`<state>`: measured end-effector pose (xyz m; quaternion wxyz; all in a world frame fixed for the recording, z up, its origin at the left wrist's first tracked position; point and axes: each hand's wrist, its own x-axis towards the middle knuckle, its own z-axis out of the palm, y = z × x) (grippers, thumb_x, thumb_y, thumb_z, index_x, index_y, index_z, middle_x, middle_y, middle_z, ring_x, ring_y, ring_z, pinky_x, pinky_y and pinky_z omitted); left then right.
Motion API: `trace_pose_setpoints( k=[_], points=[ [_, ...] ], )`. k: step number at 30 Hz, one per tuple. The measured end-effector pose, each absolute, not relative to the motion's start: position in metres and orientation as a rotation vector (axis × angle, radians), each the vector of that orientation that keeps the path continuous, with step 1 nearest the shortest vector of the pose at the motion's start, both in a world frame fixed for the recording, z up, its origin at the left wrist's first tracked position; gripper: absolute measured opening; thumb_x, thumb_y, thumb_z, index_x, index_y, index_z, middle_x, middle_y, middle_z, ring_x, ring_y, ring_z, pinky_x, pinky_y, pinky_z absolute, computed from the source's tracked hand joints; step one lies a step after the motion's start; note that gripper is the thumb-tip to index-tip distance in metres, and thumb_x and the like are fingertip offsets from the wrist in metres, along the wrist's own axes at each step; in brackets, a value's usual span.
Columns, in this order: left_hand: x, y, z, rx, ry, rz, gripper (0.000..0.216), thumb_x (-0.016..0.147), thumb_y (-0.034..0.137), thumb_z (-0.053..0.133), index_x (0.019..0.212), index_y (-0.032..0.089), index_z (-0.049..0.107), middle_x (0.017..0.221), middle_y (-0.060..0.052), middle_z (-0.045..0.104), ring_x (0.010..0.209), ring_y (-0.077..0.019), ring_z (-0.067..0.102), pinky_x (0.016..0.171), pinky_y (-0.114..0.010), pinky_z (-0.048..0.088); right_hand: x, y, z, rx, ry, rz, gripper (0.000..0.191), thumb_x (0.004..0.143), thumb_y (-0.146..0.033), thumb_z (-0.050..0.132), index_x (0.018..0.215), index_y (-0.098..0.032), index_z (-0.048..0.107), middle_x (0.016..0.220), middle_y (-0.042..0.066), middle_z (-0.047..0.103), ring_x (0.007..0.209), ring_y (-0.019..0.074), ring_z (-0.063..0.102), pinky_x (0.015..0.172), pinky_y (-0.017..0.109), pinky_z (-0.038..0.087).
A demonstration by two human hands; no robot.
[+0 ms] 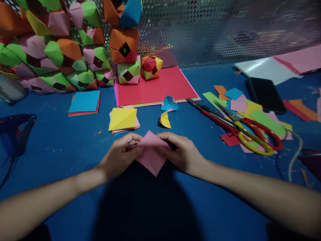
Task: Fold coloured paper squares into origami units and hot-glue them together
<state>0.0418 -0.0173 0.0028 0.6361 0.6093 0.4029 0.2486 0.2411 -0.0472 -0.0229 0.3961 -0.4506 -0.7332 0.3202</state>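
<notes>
A square of pink paper (pixel 153 159), turned to a diamond, is held over the blue table between my two hands. My left hand (pixel 122 150) pinches its left corner, thumb on top. At the right corner my right hand (pixel 179 150) grips it the same way. Just beyond my hands lie a folded yellow paper piece (pixel 165 119) and a folded blue paper piece (pixel 169 103) with pink on it. A stack of squares with yellow on top (pixel 122 119) sits past my left hand, and another stack with blue on top (pixel 84 101) lies farther left.
Assembled paper balls (pixel 124 46) are piled at the back left. Red sheets (pixel 155 87) lie behind the folded pieces. To the right are scissors (pixel 253 137), a cutter (pixel 213 117), paper scraps (pixel 268 122) and a phone (pixel 265 94). A glue gun (pixel 16 134) is at far left.
</notes>
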Motion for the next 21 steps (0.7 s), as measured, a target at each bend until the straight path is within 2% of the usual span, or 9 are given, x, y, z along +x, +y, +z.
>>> trace_pose_setpoints(
  k=[5,9,15,21],
  points=[
    [0.045,-0.018,0.006,1.239,0.995,0.672,0.011,0.081,0.024,0.058,0.086,0.015,0.055,0.077,0.001,0.060,0.066,-0.0080,0.054,0.059,-0.018,0.040,0.240,-0.047,-0.023,-1.233,-1.716,0.874,0.024,0.084,-0.026,0.057,0.107,-0.020,0.056,0.096,0.004,0.063,0.077,0.0140,0.058,0.065,0.024,0.048],
    [0.048,-0.019,0.006,1.036,1.073,0.814,0.011,0.078,0.019,0.059,0.085,0.016,0.051,0.077,0.002,0.060,0.064,-0.0060,0.053,0.058,-0.017,0.040,0.238,-0.045,-0.024,-1.244,-1.468,1.042,0.036,0.082,-0.030,0.060,0.116,-0.021,0.050,0.079,0.001,0.057,0.066,0.0117,0.053,0.058,0.023,0.046],
    [0.049,-0.021,0.005,0.990,0.958,0.787,0.023,0.076,0.017,0.060,0.094,0.017,0.047,0.086,-0.002,0.064,0.075,-0.0121,0.061,0.068,-0.023,0.045,0.235,-0.042,-0.025,-1.192,-1.343,1.090,0.031,0.081,-0.027,0.059,0.110,-0.020,0.052,0.078,0.000,0.054,0.062,0.0102,0.048,0.054,0.022,0.042],
    [0.053,-0.022,0.005,1.105,0.997,0.813,0.022,0.078,0.017,0.057,0.099,0.014,0.052,0.094,-0.005,0.062,0.083,-0.0128,0.058,0.074,-0.023,0.044,0.233,-0.041,-0.024,-1.155,-1.387,1.085,0.030,0.080,-0.024,0.058,0.109,-0.020,0.052,0.078,0.000,0.056,0.063,0.0103,0.049,0.056,0.022,0.042]
  ],
)
